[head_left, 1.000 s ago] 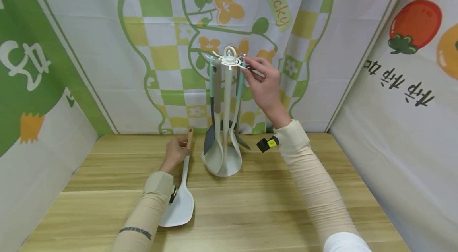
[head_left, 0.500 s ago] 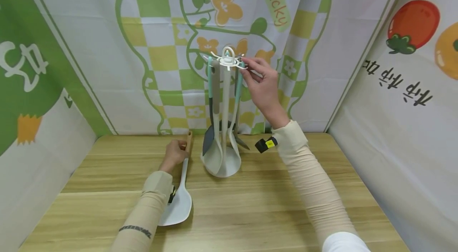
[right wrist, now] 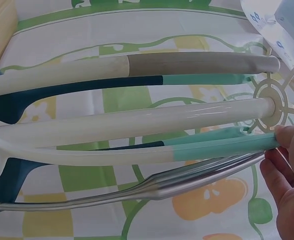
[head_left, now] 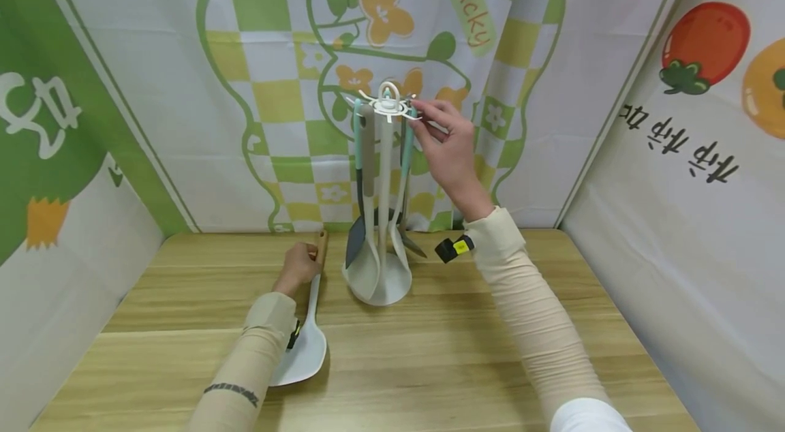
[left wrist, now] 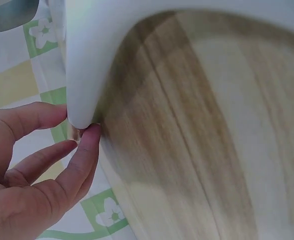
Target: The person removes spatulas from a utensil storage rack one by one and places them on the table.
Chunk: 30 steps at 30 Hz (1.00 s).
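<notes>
In the head view my left hand (head_left: 298, 265) pinches the wooden handle (head_left: 321, 248) of a white spatula (head_left: 304, 354), whose broad blade points toward me. The left wrist view shows thumb and fingertips at the spot where the white shaft (left wrist: 83, 95) meets the handle. A white rotating utensil rack (head_left: 384, 214) stands upright, hung with several utensils. At its hooked top, my right hand (head_left: 450, 142) pinches the upper end of a teal-and-white utensil handle (right wrist: 222, 148); its head is only partly visible. Beside it hang a grey-handled white ladle (head_left: 366, 268) and a dark turner (head_left: 355, 241).
The wooden table (head_left: 466, 350) ends at a patterned curtain (head_left: 270, 91) just behind the rack. More printed cloth hangs at both sides. A metal-handled utensil (right wrist: 187, 178) hangs close below the right fingers in the right wrist view.
The spatula's handle end has come slightly down and nearer in the head view, with the left hand still on it. The right hand keeps its place at the rack; the view shifts slightly.
</notes>
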Tool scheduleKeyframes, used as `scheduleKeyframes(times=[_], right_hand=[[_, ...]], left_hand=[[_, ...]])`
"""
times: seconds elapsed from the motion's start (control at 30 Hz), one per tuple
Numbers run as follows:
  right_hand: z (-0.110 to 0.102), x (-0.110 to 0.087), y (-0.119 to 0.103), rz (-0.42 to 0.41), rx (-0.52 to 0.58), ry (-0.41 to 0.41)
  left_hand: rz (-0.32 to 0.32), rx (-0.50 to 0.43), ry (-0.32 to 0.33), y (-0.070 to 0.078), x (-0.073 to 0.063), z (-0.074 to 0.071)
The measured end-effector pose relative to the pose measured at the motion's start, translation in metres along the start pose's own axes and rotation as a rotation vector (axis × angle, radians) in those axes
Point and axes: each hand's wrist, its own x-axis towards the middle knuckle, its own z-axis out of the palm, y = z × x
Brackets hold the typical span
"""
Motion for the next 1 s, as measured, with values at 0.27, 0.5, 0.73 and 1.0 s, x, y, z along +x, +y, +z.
scheduleKeyframes(times=[0.27, 0.5, 0.73, 1.0], right_hand=[[0.001, 0.003, 0.000, -0.026, 0.000, -0.006], [0.001, 0.005, 0.001, -0.028, -0.006, -0.011], [0.002, 0.007, 0.002, 0.002, -0.001, -0.025], [-0.003, 0.004, 0.004, 0.031, -0.016, -0.029]], left_hand=[[-0.003, 0.026, 0.006, 0.000, -0.001, -0.004], [-0.003, 0.012, 0.002, -0.004, -0.001, -0.006], [-0.025, 0.018, -0.014, -0.003, 0.000, -0.009], [-0.034, 0.037, -0.074, 0.009, -0.008, -0.008]])
